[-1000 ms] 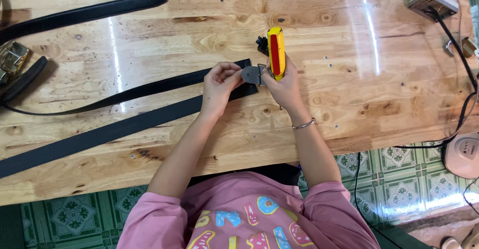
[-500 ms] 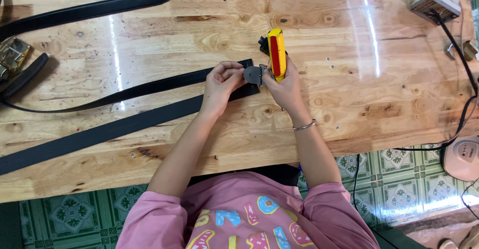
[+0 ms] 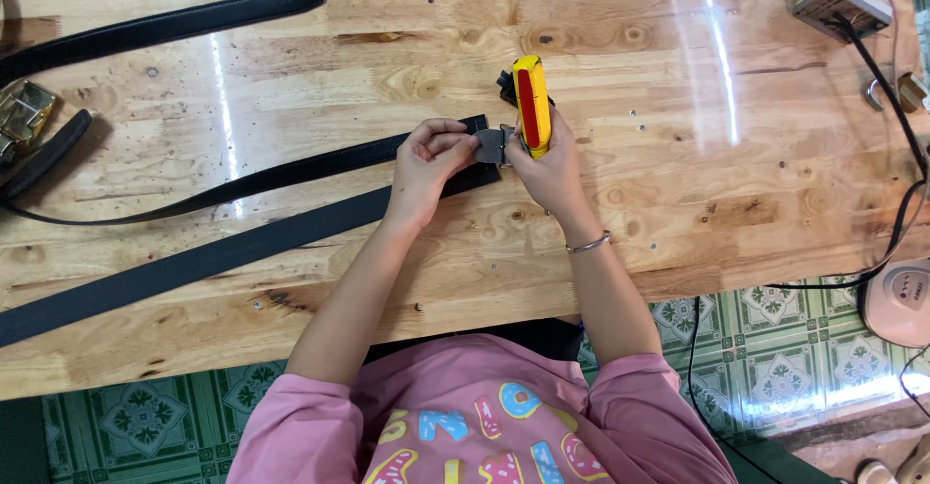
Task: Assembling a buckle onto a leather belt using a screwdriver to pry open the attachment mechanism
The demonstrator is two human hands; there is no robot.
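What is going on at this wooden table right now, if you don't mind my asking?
A person in a pink shirt is working on the end of a black belt laid across the wooden table. The left hand pinches the belt end and a small grey metal buckle piece, while the right hand holds a yellow and red tool against that piece. Another black belt and a brass buckle lie off to the left.
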